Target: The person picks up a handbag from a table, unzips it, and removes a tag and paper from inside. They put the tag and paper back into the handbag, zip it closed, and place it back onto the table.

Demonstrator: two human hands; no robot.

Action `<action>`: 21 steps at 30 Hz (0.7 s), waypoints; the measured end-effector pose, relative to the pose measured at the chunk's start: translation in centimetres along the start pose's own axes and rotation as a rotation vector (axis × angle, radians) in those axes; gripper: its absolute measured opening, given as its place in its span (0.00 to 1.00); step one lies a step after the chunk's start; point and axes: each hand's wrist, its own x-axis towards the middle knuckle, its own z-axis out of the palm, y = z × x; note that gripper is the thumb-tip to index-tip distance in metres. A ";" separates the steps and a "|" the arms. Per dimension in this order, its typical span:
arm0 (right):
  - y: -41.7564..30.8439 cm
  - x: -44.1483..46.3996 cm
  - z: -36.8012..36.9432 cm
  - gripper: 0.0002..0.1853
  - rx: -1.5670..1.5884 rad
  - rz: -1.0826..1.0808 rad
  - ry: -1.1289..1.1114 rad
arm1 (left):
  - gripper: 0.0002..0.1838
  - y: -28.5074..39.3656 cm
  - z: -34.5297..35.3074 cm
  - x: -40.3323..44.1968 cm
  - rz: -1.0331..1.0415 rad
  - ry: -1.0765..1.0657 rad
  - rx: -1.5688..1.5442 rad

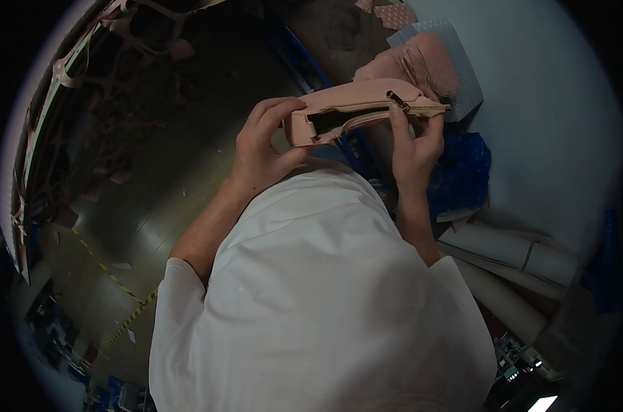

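A pink zippered pouch (366, 93) is held up between my two hands, in front of my white shirt. Its zipper is partly undone, and a dark gap shows toward the left end. The dark zipper pull (397, 101) lies near the right end. My left hand (267, 141) grips the pouch's left end, fingers over the top and thumb below. At the right end, my right hand (416, 145) holds it with the thumb by the zipper pull; some of its fingers are hidden behind the pouch.
Behind the pouch, pink folded pieces (428, 62) lie on a clear plastic sheet (466, 62). A blue plastic bag (462, 172) is right of my right hand. Pale rolls (497, 275) lie at lower right. Pink cut-out scrap (129, 41) hangs at upper left. Yellow-black tape (112, 271) marks the floor.
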 end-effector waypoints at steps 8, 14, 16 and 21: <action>-0.8 1.3 -0.1 0.36 -0.632 -0.518 0.165 | 0.30 0.5 0.0 0.5 0.074 0.034 0.153; -0.3 1.5 -1.1 0.15 -0.744 -0.583 -0.058 | 0.30 0.7 0.0 0.3 0.072 0.009 0.188; 0.9 1.6 -1.4 0.13 -0.604 -0.499 -0.108 | 0.30 0.7 -0.1 0.2 0.052 -0.010 0.184; 0.6 1.3 -1.3 0.11 -0.594 -0.569 -0.019 | 0.30 0.4 0.0 -0.2 -0.003 0.019 0.125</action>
